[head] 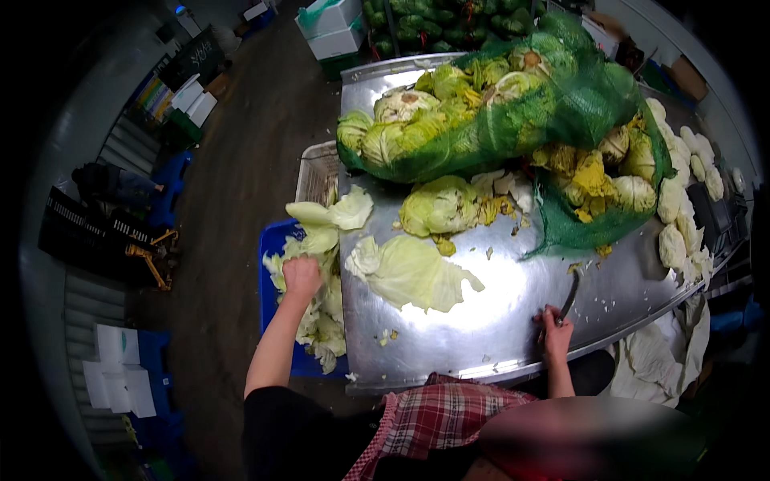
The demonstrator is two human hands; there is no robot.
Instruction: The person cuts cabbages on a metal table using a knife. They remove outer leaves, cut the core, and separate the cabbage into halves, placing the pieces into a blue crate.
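Observation:
My left hand [302,278] hangs, fingers curled, above the blue crate [262,312] of loose cabbage leaves [329,312]; its palm side is hidden, and I cannot tell whether it grips a leaf. My right hand [554,330] holds a knife with a curved blade [568,297] over the right part of the steel table [505,337]. A large pale cabbage leaf [415,273] lies flat between the hands. Behind it sit a cabbage head [439,207] and yellowed leaf scraps. Green mesh sacks [511,129] with many cabbages spread across the back of the table.
Pale trimmed heads [674,204] line the table's right edge. A white plastic basket [316,171] stands beyond the blue crate. White boxes [332,27] stand behind the table. Across the floor at left, a person [123,186] is near blue pallets and black crates.

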